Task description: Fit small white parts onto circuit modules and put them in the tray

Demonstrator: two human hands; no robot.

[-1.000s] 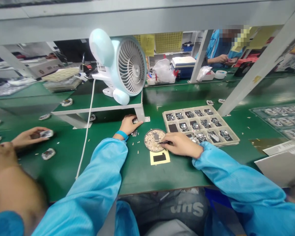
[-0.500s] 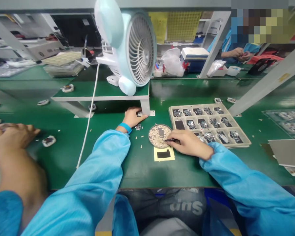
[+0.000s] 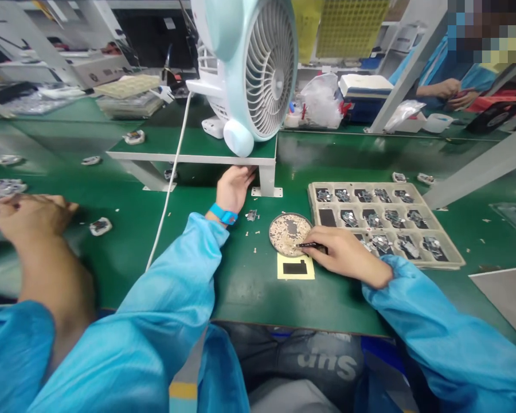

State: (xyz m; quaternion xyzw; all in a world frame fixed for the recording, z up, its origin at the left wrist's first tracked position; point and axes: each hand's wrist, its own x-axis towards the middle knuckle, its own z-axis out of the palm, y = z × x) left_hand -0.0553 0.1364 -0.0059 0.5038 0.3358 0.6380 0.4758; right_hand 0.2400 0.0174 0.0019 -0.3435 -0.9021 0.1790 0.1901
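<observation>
My right hand (image 3: 344, 252) is closed around black tweezers (image 3: 316, 246), their tip over a round dish (image 3: 291, 232) filled with small tan and grey bits. Below the dish lies a yellow card (image 3: 296, 275) with a dark rectangle on it. My left hand (image 3: 234, 186), with a blue wrist strap (image 3: 223, 214), reaches to the front edge of a low green shelf (image 3: 193, 155), beside its metal leg (image 3: 266, 180). Its fingers look stretched, with the tips partly in shadow under the shelf. A small metal part (image 3: 252, 215) lies on the bench near that wrist.
A compartment tray (image 3: 387, 229) of small metal parts stands right of the dish. A light-blue fan (image 3: 258, 74) stands on the shelf, its white cable (image 3: 167, 195) running down in front. Another person's hand (image 3: 30, 218) rests at the left. Small white-rimmed assemblies (image 3: 100, 226) lie about.
The view has shifted, so the bench sits further right. My left hand has moved from beside the shelf leg's foot up to the shelf edge. The right hand stays with the tweezers at the dish.
</observation>
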